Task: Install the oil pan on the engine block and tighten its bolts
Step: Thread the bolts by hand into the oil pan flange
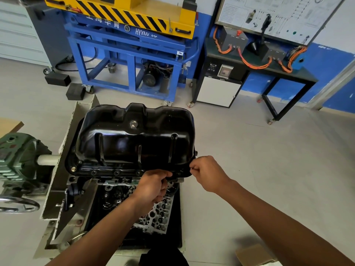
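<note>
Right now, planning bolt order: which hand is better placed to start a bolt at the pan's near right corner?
Right, likely. The right hand pinches a small shiny piece at that corner of the glossy black metal oil pan; the left hand grips the near flange, seemingly steadying.

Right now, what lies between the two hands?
In the head view, only the oil pan flange lies between the left hand and the right hand.

The oil pan (134, 143) in front of me is glossy black; the cart (130, 45) beyond is blue, topped yellow with black stripes.
</note>
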{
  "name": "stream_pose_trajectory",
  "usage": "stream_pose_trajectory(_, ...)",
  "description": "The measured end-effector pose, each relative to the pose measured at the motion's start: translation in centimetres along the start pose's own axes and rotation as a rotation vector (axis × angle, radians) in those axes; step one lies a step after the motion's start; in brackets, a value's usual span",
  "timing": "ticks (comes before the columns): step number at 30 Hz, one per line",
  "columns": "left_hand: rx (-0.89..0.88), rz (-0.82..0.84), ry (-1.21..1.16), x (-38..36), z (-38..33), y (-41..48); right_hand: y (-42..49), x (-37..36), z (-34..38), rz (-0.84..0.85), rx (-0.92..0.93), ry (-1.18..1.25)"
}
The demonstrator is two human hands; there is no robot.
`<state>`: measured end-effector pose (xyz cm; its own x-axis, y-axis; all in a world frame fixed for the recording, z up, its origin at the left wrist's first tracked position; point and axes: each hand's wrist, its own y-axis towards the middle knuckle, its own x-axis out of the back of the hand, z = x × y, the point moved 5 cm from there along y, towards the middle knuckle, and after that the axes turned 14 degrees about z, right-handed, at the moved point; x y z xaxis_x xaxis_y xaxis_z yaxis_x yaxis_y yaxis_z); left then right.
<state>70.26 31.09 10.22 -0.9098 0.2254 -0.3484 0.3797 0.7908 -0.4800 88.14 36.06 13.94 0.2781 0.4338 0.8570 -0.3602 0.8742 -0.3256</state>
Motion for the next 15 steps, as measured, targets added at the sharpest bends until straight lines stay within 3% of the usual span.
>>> stream_pose_trajectory(5, 0.001, -0.005, -0.018, 0.5, 0.2, 0.0, 0.2, 0.0, -0.5, -0.029, -0.059, 0.127)
stream_pose_trajectory(15, -0.008, -0.008, -0.028, 1.2, 0.0, -0.4, 0.7, 0.0, -0.1, 0.018, -0.161, -0.161)
